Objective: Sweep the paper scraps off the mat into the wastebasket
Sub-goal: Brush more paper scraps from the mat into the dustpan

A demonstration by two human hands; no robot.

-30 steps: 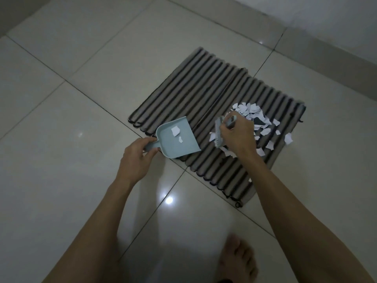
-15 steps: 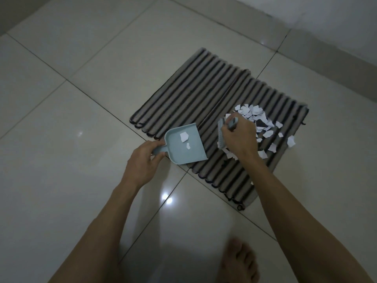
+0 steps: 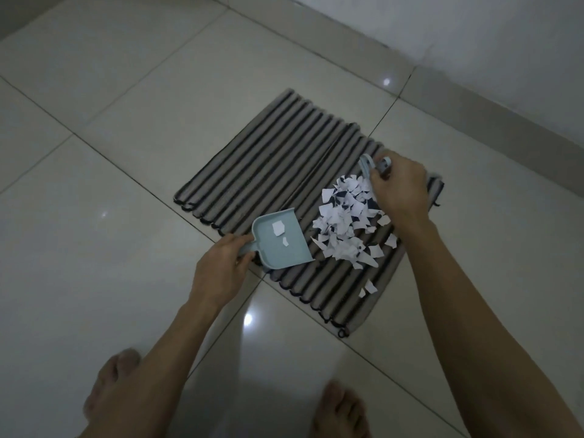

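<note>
A grey and black striped woven mat (image 3: 268, 172) was laid on the glossy pale tiled floor (image 3: 94, 248), just beyond a tile joint. A heap of torn white paper scraps (image 3: 346, 222) was gathered on the mat's 3 o'clock half, with two stray pieces (image 3: 368, 288) lying apart toward 5 o'clock near the mat's edge. A small light-blue plastic dustpan (image 3: 281, 245) was set at the mat's 6 o'clock edge, its open mouth turned toward the heap at 3 o'clock and just beside the nearest scraps; two white scraps (image 3: 279, 232) were seen inside its tray. The stub handle of the dustpan was gripped by the left hand (image 3: 221, 270), fingers curled round it. A small light-blue hand brush (image 3: 368, 167) was held by the right hand (image 3: 399, 191), fingers closed about it, at the heap's 1 o'clock side; the bristles were mostly hidden behind the hand. Two bare feet (image 3: 339, 412) were seen at 6 o'clock on the floor. A pale wall (image 3: 474, 33) with a tiled skirting was seen at 1 o'clock.
</note>
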